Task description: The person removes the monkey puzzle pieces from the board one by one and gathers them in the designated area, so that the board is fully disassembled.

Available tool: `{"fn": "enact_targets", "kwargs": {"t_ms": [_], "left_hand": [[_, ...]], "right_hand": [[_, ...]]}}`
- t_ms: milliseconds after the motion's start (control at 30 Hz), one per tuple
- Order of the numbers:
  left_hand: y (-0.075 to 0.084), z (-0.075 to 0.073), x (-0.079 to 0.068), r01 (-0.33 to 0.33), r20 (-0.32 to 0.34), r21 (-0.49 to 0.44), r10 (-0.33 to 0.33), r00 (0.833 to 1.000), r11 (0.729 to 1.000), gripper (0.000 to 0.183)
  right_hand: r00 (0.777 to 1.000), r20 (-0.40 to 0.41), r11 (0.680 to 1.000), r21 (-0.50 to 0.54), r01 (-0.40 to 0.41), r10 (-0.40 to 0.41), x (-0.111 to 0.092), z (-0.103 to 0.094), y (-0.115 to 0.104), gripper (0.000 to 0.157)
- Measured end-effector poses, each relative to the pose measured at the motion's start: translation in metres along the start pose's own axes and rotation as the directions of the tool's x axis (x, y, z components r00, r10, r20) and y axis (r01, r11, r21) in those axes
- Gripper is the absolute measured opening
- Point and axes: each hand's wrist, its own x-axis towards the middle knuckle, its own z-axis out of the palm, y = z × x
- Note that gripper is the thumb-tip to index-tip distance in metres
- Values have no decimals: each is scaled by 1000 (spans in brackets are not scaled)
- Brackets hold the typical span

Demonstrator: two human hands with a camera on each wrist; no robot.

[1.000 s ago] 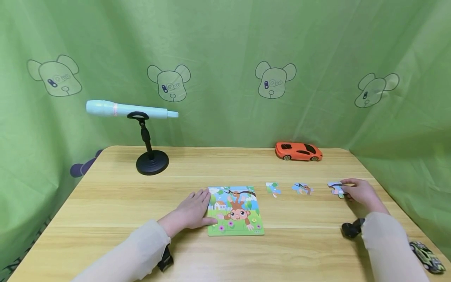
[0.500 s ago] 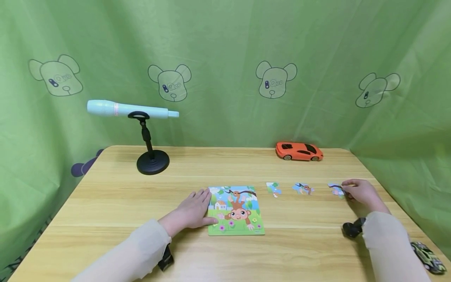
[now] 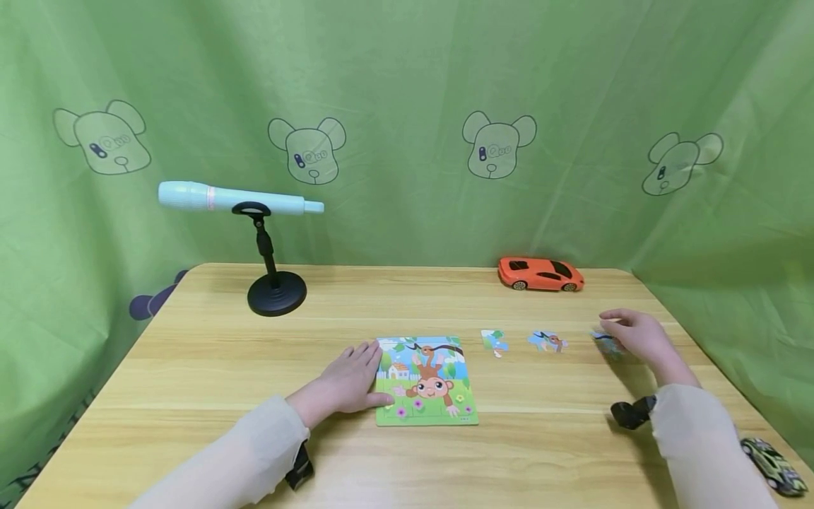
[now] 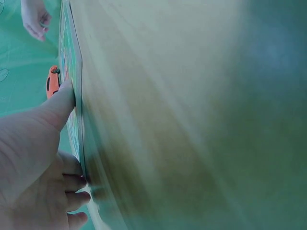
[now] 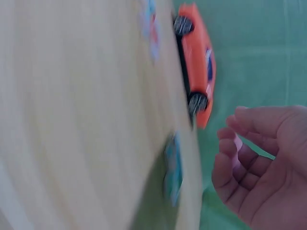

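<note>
A square jigsaw puzzle (image 3: 439, 367) with a monkey picture lies on the wooden table. My left hand (image 3: 350, 378) rests at its left edge, fingers straight and thumb (image 4: 64, 98) lying over the board. To the right, a row of loose puzzle pieces lies flat: a green-and-blue piece (image 3: 494, 341), a middle piece with a branch (image 3: 548, 341), and a right piece (image 3: 604, 339), partly in shadow. Above that right piece hovers my right hand (image 3: 636, 336), apart from it, with fingers loosely bent and nothing seen held. The right wrist view shows the piece (image 5: 173, 170) on the table below this hand.
An orange toy car (image 3: 540, 273) stands at the back edge. A light-blue microphone (image 3: 254, 200) sits on a black stand (image 3: 275, 293) at back left. A camouflage toy car (image 3: 771, 466) is by the right edge. Green curtain (image 3: 407, 141) surrounds the table.
My right hand has let go of the right puzzle piece and risen off it, slightly to the left. My left hand stays at the puzzle's edge.
</note>
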Motion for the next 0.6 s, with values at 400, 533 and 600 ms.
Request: {"fn": "enact_targets", "kwargs": {"t_ms": [400,533,600], "left_hand": [[-1,0,-1,2,-1,1,-2,1000,1000,86],[-1,1,-1,1,1,1,-1,1000,1000,86],[-1,1,-1,0,0,1,0,1000,1000,86]], "right_hand": [[973,50,973,55,223,-225,-2,42,-76,38],[955,85,959,56,279,-283,-3,61,-99,34],[942,108,948,62,312,-317,-4,72,-110,32]]}}
